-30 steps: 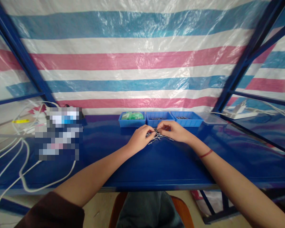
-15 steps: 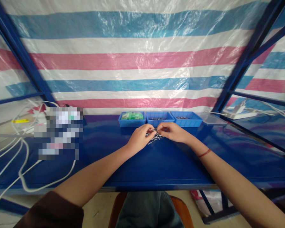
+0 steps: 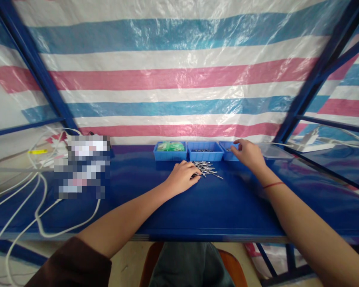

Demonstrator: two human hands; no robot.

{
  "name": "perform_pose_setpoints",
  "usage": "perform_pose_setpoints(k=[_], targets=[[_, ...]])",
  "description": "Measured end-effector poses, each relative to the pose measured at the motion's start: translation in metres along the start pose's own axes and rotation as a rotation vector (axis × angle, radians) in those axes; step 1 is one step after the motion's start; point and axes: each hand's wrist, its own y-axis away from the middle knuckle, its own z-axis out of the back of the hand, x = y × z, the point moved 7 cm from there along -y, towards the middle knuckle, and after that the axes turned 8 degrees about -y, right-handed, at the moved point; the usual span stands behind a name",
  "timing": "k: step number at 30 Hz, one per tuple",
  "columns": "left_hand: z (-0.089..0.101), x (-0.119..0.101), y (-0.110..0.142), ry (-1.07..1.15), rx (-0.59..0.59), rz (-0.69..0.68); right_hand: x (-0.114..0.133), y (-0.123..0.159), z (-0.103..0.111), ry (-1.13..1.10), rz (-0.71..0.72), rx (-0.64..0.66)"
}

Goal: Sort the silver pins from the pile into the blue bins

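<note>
Blue is the smooth table [image 3: 215, 211]; on it, the left hand [image 3: 182, 177] curls its fingers at a pile of thin silvery metal pins [image 3: 208, 167], whether gripping any cannot be told. Farther, the right hand [image 3: 251, 156], thumb and forefinger parted with nothing visible between, is at a rectangular blue plastic bin [image 3: 229, 157]. Handling small pins seems in hand, calling for light pinching.

The left arm wears a dark brown sleeve [image 3: 77, 261], plain on its visible surface, ending near the elbow in a straight hem. The left hand [image 3: 182, 177] and right hand [image 3: 249, 154] are both bare. A thin red band [image 3: 273, 185] encircles the right forearm near the wrist. Muted grey-blue trousers [image 3: 191, 265], loosely creased, cover the legs.
</note>
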Motion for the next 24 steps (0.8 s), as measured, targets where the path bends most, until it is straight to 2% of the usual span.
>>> perform_pose_setpoints(k=[5,8,13,24], targets=[[0.002,-0.002,0.000,-0.046,0.018,-0.010,0.067,0.024,-0.030,-0.275,0.342,0.449],[0.003,-0.003,0.000,-0.068,0.028,-0.026,0.088,0.039,-0.043,-0.339,0.423,0.575],[0.001,-0.003,-0.002,-0.028,0.031,-0.048,0.092,0.045,-0.055,-0.349,0.440,0.613],[0.004,-0.003,-0.002,-0.022,0.008,-0.044,0.101,0.046,-0.048,-0.314,0.487,0.548]])
